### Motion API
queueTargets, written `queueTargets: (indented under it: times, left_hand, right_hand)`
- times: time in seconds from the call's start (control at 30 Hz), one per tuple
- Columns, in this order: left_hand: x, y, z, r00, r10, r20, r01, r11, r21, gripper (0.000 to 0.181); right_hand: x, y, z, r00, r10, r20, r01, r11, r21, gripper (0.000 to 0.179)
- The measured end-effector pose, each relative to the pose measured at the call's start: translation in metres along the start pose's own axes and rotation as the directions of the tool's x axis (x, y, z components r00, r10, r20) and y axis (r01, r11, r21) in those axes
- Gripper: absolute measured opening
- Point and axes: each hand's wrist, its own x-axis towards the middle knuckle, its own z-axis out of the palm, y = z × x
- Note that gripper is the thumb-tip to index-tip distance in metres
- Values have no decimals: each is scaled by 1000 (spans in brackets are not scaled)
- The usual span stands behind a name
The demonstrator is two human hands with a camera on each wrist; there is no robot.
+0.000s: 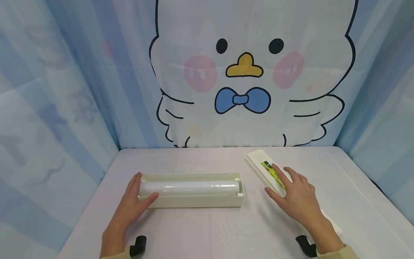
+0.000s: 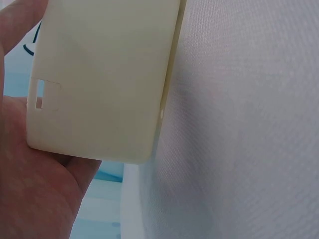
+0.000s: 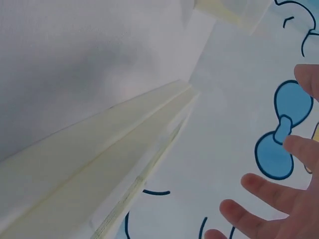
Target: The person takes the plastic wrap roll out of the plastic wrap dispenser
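A long cream cling film dispenser box (image 1: 194, 202) lies crosswise on the table, its top uncovered. Inside it sits a roll of cling film (image 1: 191, 188). My left hand (image 1: 130, 207) grips the box's left end, thumb over the near side and fingers round the far side. In the left wrist view the box's plain wall (image 2: 99, 119) shows a small cut-out slot beside the palm. To the right, a long cream lid (image 1: 257, 158) with a yellow-green label (image 1: 271, 172) lies slanted. My right hand (image 1: 299, 199) hovers over it with fingers spread, hiding its middle.
A white cloth covers the table (image 1: 207, 230). Behind it hangs a curtain (image 1: 136, 72) with a cartoon bird, and further blue curtains close off both sides. The box's right end stands a short gap from the lid.
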Motion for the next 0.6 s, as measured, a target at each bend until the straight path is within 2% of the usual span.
queueTargets:
  times: [0.37,0.6]
  left_hand:
    - [0,2,-1,1000,-17,19,17,1000,-6,108]
    - [0,3,-1,1000,-25,19,25,1000,-5,108]
  right_hand:
    - [0,-6,1,999,-32,-2,32,999,22,75]
    - [1,-9,2,995,-86,-46,89,995,52,73]
